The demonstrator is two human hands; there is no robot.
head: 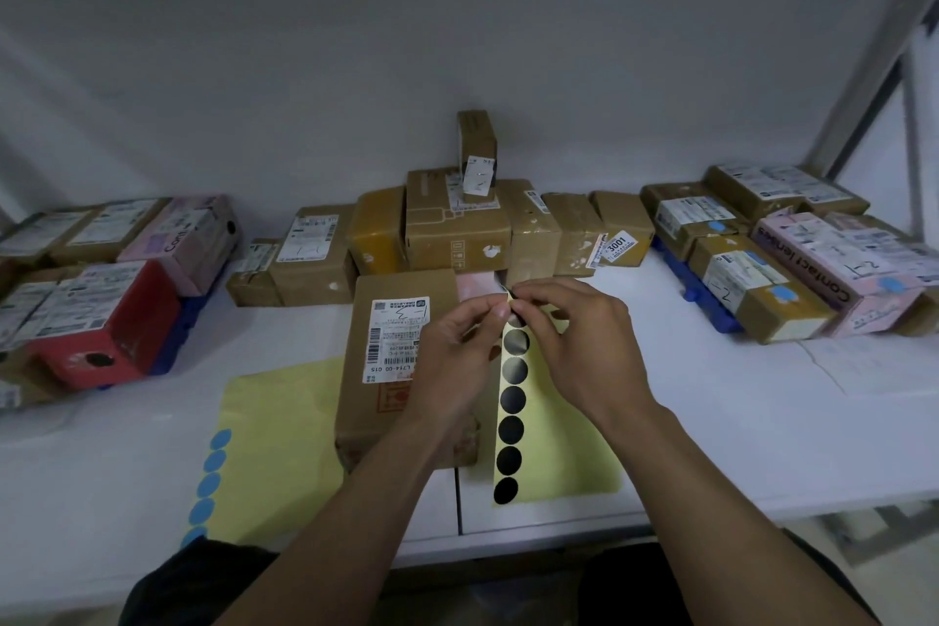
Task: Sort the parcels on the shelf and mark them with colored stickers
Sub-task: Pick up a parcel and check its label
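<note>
Left fingers (485, 309): pinching the top of the black sticker strip (512, 402).
Right fingers (533, 302): pinching that same top, against my left ones.
Strip: hangs below my fingers.
Parcel (394, 402): beneath my left fingers, on the shelf (711, 422).

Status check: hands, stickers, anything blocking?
Left hand and right hand pinch top of sticker strip. Parcel lies beneath, no sticker seen on it. Nothing in the way.
</note>
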